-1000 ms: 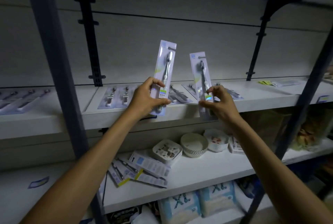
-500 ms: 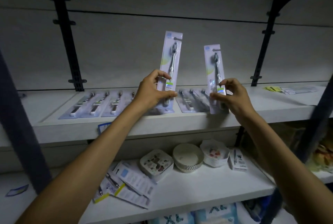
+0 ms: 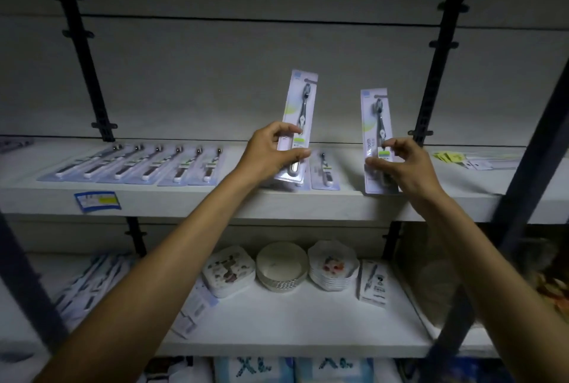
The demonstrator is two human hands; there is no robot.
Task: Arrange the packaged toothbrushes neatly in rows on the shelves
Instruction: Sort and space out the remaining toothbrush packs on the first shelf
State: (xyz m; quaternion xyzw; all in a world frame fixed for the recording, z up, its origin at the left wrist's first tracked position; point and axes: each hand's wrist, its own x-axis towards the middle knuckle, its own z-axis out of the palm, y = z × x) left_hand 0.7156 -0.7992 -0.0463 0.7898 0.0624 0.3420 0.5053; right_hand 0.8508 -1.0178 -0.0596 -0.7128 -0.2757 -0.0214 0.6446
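My left hand (image 3: 268, 153) grips a packaged toothbrush (image 3: 300, 105), upright and leaning slightly right, its lower end at the front of the upper white shelf (image 3: 277, 201). My right hand (image 3: 403, 164) pinches a second packaged toothbrush (image 3: 374, 124), also upright, its bottom near the shelf's front edge. A row of several packaged toothbrushes (image 3: 138, 164) lies flat side by side on the shelf's left part. One more flat pack (image 3: 324, 171) lies between my hands.
Dark uprights (image 3: 431, 84) frame the bay. Loose packs (image 3: 474, 159) lie at the upper shelf's far right. The lower shelf (image 3: 292, 330) carries stacked plates (image 3: 334, 264), a bowl stack (image 3: 281, 265), a boxed item (image 3: 372, 282) and more toothbrush packs (image 3: 89, 284) at left.
The view has shifted left and closer, so the flat row shows more fully. Both hands still hold their packs upright; the right pack now stands further right of the flat packs.
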